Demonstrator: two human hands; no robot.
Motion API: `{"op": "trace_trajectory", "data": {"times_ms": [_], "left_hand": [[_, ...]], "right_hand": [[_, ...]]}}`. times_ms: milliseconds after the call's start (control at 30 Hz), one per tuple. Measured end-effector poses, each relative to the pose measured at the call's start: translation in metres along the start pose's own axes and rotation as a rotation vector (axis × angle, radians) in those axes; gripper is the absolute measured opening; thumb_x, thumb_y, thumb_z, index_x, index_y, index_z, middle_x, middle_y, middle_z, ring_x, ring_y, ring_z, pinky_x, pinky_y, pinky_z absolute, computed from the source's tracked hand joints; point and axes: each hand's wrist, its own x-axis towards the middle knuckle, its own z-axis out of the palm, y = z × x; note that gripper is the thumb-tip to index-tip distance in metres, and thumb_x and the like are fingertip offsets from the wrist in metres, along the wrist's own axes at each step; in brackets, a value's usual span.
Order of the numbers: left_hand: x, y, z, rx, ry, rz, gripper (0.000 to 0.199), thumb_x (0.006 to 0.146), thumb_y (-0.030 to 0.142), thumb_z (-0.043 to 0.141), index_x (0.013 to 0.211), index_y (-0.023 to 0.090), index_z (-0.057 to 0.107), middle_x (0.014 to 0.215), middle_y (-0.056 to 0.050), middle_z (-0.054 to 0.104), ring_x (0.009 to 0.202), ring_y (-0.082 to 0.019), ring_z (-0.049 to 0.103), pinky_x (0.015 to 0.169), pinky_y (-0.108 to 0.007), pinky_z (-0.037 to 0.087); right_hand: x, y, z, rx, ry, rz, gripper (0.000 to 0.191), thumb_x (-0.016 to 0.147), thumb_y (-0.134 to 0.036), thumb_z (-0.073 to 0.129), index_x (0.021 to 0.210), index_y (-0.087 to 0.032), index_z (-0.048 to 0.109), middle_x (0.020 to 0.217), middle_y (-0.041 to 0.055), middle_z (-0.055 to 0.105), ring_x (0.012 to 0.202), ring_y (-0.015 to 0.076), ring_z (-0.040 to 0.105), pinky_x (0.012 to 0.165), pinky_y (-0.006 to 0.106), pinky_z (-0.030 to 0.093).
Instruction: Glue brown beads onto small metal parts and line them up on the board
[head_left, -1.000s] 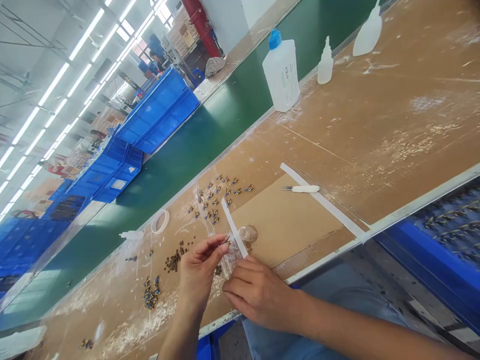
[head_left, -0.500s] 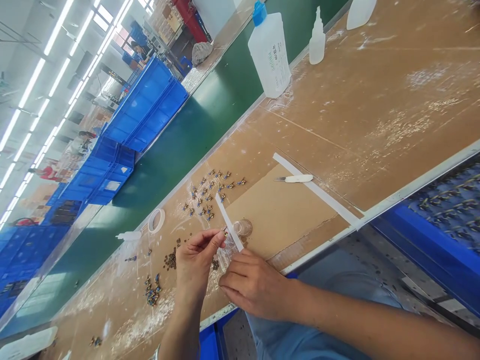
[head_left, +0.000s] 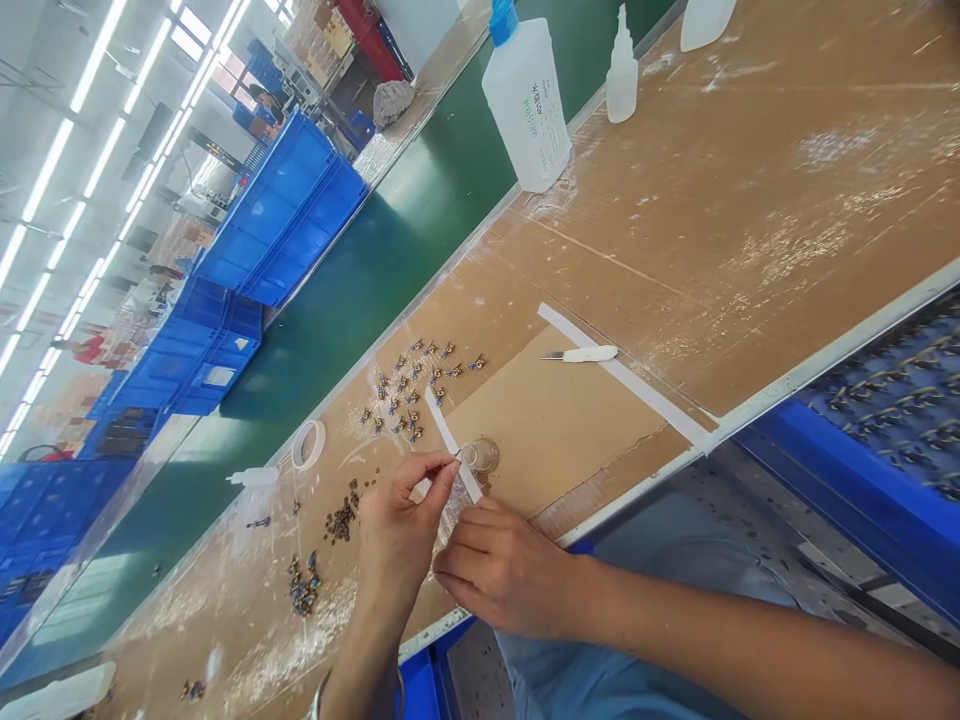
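My left hand (head_left: 405,510) is closed in a pinch, thumb and forefinger together over a white tape strip (head_left: 442,425). What sits between the fingertips is too small to make out. Right beside them stands a small clear cup (head_left: 480,456). My right hand (head_left: 514,570) rests near the table's front edge, its fingers curled at the strip's lower end; anything inside them is hidden. Small blue-and-gold figures (head_left: 409,395) lie scattered beyond the strip. Left of my left hand is a heap of small dark brown pieces (head_left: 342,520), with a cluster of more figures (head_left: 304,585) farther left.
A white-handled knife (head_left: 589,354) lies across another tape strip (head_left: 637,385) on a cardboard sheet (head_left: 555,420). A tape roll (head_left: 308,445) and a small dropper bottle (head_left: 255,477) are at the left. A large blue-capped bottle (head_left: 529,110) stands far back beside a green belt (head_left: 420,210).
My left fingertips have moved slightly right and up, onto the tape strip beside the cup. My right hand has stayed nearly in place; the whole view has shifted a little.
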Motion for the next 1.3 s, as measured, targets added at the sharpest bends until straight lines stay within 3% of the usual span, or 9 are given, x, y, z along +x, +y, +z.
{"op": "trace_trajectory", "data": {"times_ms": [433,633,833,1033,1167,1300], "left_hand": [[0.005,0.012,0.003,0.075,-0.028,0.090,0.009,0.080,0.027,0.066,0.079,0.025,0.075,0.081,0.002,0.077,0.078,-0.017,0.071,0.074,-0.027,0.051],[-0.004,0.014,-0.008,0.076,0.006,0.079,0.007,0.081,0.028,0.069,0.081,0.027,0.076,0.081,0.004,0.076,0.076,-0.014,0.069,0.070,-0.023,0.051],[-0.042,-0.018,-0.026,-0.128,0.273,-0.157,0.014,0.074,0.033,0.078,0.085,0.025,0.078,0.081,0.001,0.076,0.075,-0.015,0.069,0.072,-0.024,0.056],[-0.083,-0.062,-0.018,-0.368,0.555,-0.457,0.026,0.061,0.038,0.086,0.078,0.019,0.079,0.076,-0.003,0.077,0.073,-0.018,0.071,0.072,-0.027,0.060],[-0.104,-0.080,-0.011,-0.431,0.598,-0.519,0.026,0.063,0.038,0.085,0.079,0.018,0.078,0.077,-0.003,0.078,0.074,-0.017,0.072,0.073,-0.027,0.060],[-0.115,-0.084,-0.005,-0.469,0.574,-0.519,0.026,0.066,0.039,0.083,0.080,0.018,0.078,0.075,-0.003,0.077,0.071,-0.017,0.071,0.069,-0.027,0.060]], "right_hand": [[0.001,0.001,0.001,-0.025,0.035,-0.015,0.021,0.093,-0.019,0.055,0.073,-0.016,0.061,0.069,0.0018,0.059,0.071,0.0163,0.050,0.068,0.031,0.039],[0.000,0.001,-0.002,-0.001,0.012,0.010,0.020,0.096,-0.017,0.051,0.080,-0.016,0.063,0.070,0.0019,0.058,0.071,0.0163,0.050,0.070,0.031,0.038],[0.000,-0.003,-0.010,0.089,-0.047,0.060,0.019,0.098,-0.017,0.049,0.084,-0.017,0.062,0.076,0.0014,0.060,0.077,0.0158,0.052,0.075,0.031,0.037],[-0.003,-0.005,-0.007,0.199,-0.046,0.097,0.019,0.101,-0.017,0.044,0.091,-0.017,0.060,0.080,0.0019,0.063,0.077,0.0151,0.055,0.077,0.031,0.040],[-0.003,-0.005,-0.004,0.188,-0.064,0.128,0.017,0.101,-0.015,0.045,0.098,-0.018,0.061,0.084,0.0033,0.066,0.080,0.0166,0.059,0.077,0.031,0.044],[0.002,-0.006,0.000,0.088,-0.094,0.138,0.018,0.099,-0.011,0.044,0.100,-0.018,0.061,0.085,0.0034,0.067,0.080,0.0174,0.060,0.075,0.032,0.046]]}}
